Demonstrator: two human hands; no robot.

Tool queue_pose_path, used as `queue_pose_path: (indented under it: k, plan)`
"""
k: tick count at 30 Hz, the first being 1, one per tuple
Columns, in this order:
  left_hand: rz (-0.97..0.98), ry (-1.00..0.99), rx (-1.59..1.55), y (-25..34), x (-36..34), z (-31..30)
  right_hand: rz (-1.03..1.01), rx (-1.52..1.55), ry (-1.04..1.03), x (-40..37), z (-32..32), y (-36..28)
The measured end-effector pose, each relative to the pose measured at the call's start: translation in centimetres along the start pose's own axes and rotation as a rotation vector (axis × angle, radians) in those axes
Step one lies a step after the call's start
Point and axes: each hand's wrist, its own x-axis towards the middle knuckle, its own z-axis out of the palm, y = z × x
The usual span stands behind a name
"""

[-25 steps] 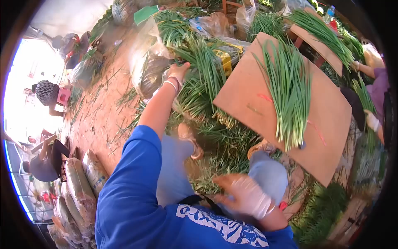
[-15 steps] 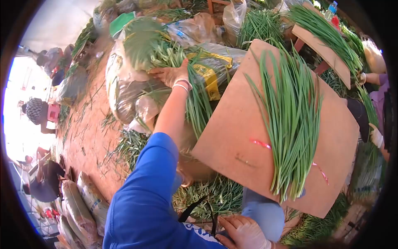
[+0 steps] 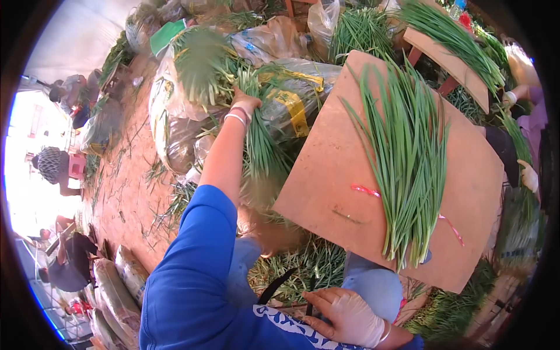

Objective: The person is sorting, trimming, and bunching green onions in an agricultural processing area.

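Observation:
My left hand [image 3: 246,104] reaches out to a stack of garlic chives on the plastic bags. Its fingers are closed round a bunch of garlic chives [image 3: 265,149], whose green leaves hang down toward me; the fingertips are partly hidden. Low over my lap is my right hand [image 3: 353,318], in a thin pale glove, fingers extended and holding nothing. Before me a tilted brown board [image 3: 318,181] bears a loose layer of garlic chives [image 3: 405,163], pale stem ends toward me. A pink tie [image 3: 366,190] lies partly under these leaves.
Stuffed clear plastic bags [image 3: 181,137] stand beyond my left arm. Cut leaves [image 3: 303,268] cover the ground below the board. At right, a co-worker's gloved hand [image 3: 529,176] is near a second board [image 3: 461,64] with chives. Long filled bags [image 3: 116,291] lie at lower left.
My left hand has shifted slightly left and closed round a bunch, which is lifted from the stack. My right hand has moved slightly right and up, its fingers still extended.

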Motion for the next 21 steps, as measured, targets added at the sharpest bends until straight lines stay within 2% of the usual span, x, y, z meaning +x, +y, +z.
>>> queue_pose_path:
  k: [1,3,4,6,8,9,10,11,12,14,16,17,18,19,20,21]
  plan:
    - [0.002,0.011,-0.003,-0.3,-1.5,-1.4,-0.011,-0.006,0.001,-0.5,0.1,-0.6]
    - [0.139,-0.102,-0.584,-0.7,-3.2,-2.3,0.105,0.107,-0.181,-0.4,-0.1,-0.4]
    - [0.217,-0.152,-0.882,-0.3,-5.0,-3.6,0.098,0.092,-0.181,-0.6,0.0,-0.6]
    - [0.258,-0.209,-1.008,-0.5,-9.5,-5.9,0.021,0.064,-0.041,-1.0,1.0,-0.6]
    - [0.422,-0.383,-1.204,0.0,-15.9,-9.9,0.021,0.012,0.047,-0.9,2.6,0.3]
    - [0.407,-0.391,-1.212,-0.1,-18.1,-10.2,0.103,-0.029,0.008,-1.5,2.5,-0.7]
    - [0.479,-0.453,-1.237,-0.2,-20.4,-11.4,0.121,-0.061,0.014,-1.5,2.9,-0.4]
    - [0.566,-0.510,-1.266,-0.2,-23.0,-13.1,0.061,-0.045,0.105,-1.4,3.1,-0.4]
    - [0.563,-0.505,-1.277,-1.1,-25.9,-14.2,0.009,-0.021,0.187,-1.4,3.4,-0.4]
    - [0.676,-0.579,-1.406,-2.7,-31.8,-16.3,-0.053,0.360,0.506,-0.8,3.9,-1.0]
    - [0.681,-0.583,-1.470,-3.7,-35.8,-17.2,-0.062,0.513,0.720,0.3,4.3,-1.4]
    - [0.727,-0.719,-1.587,-4.2,-36.7,-17.2,-0.096,0.614,0.794,1.0,4.2,-2.0]
    - [0.761,-0.859,-1.704,-4.7,-37.5,-16.9,-0.170,0.772,0.796,2.3,3.7,-3.5]
    - [0.683,-0.850,-1.758,-4.1,-38.9,-16.7,-0.151,0.864,0.656,3.3,3.5,-4.4]
    - [0.674,-0.855,-1.775,-3.7,-39.6,-16.3,-0.134,0.954,0.511,4.4,3.4,-5.2]
    - [0.637,-0.754,-1.743,-3.3,-39.9,-15.9,-0.227,1.209,0.218,6.1,3.7,-5.6]
